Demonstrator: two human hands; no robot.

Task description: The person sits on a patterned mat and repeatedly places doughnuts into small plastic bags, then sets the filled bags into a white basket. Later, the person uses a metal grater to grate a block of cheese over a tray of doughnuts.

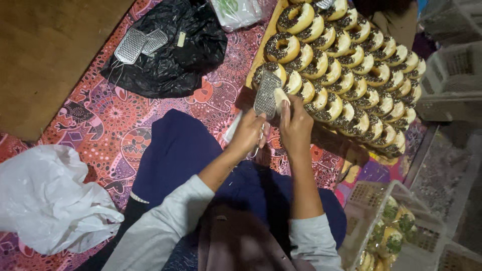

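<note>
Between the knees, over a red patterned mat (115, 115), the left hand (247, 134) is closed round the wire handle of a small metal grater (266, 94), holding it upright. Touching the grater's face, the right hand (296, 125) pinches a pale block (280, 97), fingers wrapped narrow around it. Just beyond both hands lies a wooden board (261, 47) packed with rows of chocolate-topped doughnuts (346, 65), overlapping each other; the grater hangs over the board's near left corner. Left of the board, on the mat, a crumpled black plastic bag (175, 55) carries two more graters (138, 44) side by side, and a clear packet with green print (236, 11) sits at the top edge. A white plastic bag (47, 203) lies near the left elbow. At lower right, a white lattice crate (371, 198) holds wrapped doughnuts; more crates (452, 75) stand beyond the board's right edge. Open mat shows between the black bag and the person's dark blue lap, the one free stretch
</note>
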